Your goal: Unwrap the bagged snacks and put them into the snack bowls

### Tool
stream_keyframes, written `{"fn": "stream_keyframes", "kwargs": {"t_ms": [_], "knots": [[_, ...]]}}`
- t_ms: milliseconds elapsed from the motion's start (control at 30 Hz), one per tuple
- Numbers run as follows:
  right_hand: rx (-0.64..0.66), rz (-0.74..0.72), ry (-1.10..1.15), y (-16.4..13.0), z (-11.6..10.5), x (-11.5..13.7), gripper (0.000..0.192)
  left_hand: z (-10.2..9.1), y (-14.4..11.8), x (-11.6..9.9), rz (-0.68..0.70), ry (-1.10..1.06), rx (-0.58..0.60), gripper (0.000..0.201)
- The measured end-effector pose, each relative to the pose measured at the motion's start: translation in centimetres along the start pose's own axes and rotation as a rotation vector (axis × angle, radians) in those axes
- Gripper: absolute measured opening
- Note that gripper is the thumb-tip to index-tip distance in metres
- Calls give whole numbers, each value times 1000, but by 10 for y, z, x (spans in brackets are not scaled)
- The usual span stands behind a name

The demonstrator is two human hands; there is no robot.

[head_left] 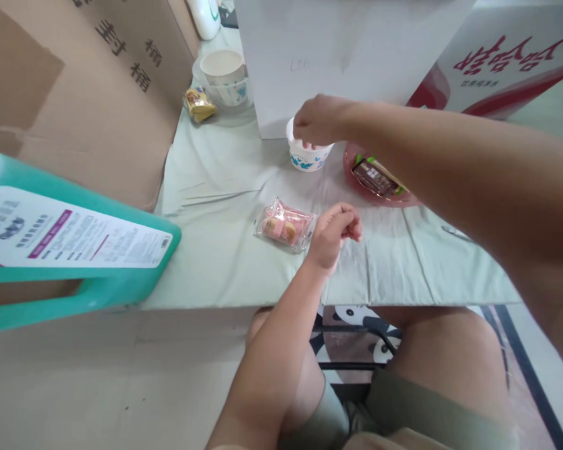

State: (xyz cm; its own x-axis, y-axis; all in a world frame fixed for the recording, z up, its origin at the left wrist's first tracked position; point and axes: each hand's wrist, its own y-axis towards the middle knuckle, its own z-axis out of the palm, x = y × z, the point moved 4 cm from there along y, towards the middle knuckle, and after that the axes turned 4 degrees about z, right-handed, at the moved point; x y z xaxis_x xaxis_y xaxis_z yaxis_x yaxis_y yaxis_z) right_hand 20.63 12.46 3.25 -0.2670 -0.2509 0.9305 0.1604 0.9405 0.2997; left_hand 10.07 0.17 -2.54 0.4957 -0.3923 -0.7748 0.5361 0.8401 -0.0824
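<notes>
My right hand (321, 119) reaches over the rim of a white paper bowl (308, 161) with blue leaf prints. Its fingers are bent down into the bowl, and whatever they hold is hidden. My left hand (335, 234) rests above the cloth near the front edge, its fingers curled in with nothing visible in them. Just left of it lies a clear packet (285, 226) with pink and tan contents. Under my right forearm, a pink plate (351, 164) carries a brown-wrapped snack (376, 177) and some green and yellow wrappers, partly covered by the arm.
At the back left stand a clear bowl with a paper bowl (223, 67) inside and a yellow snack packet (199, 105). A green jug (164, 234) and a cardboard box (98, 112) border the left. White boxes (351, 56) block the back of the cloth-covered table (216, 269).
</notes>
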Motion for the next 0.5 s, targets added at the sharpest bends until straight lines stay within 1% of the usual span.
{"fn": "stream_keyframes", "kwargs": {"t_ms": [67, 133, 233, 267, 333, 400, 433, 500], "knots": [[-21, 5, -23, -17, -23, 16, 25, 1, 0, 0, 20, 31, 2, 20], [-44, -6, -62, -44, -49, 34, 25, 3, 0, -1, 49, 66, 8, 17], [-91, -58, -91, -102, -80, 59, 26, 4, -1, -2, 74, 120, 42, 10], [-141, -74, -51, -123, -87, 65, 27, 4, -2, -2, 77, 140, 54, 7], [-244, -73, 76, -160, -94, 69, 30, 3, -6, 0, 92, 174, 70, 3], [-350, -79, 184, -186, -93, 67, 35, 2, -11, 4, 130, 196, 74, 6], [-390, -84, 218, -193, -90, 64, 37, 1, -14, 6, 152, 210, 69, 7], [-430, -97, 258, -199, -87, 57, 39, -2, -21, 7, 190, 260, 48, 9]]}}
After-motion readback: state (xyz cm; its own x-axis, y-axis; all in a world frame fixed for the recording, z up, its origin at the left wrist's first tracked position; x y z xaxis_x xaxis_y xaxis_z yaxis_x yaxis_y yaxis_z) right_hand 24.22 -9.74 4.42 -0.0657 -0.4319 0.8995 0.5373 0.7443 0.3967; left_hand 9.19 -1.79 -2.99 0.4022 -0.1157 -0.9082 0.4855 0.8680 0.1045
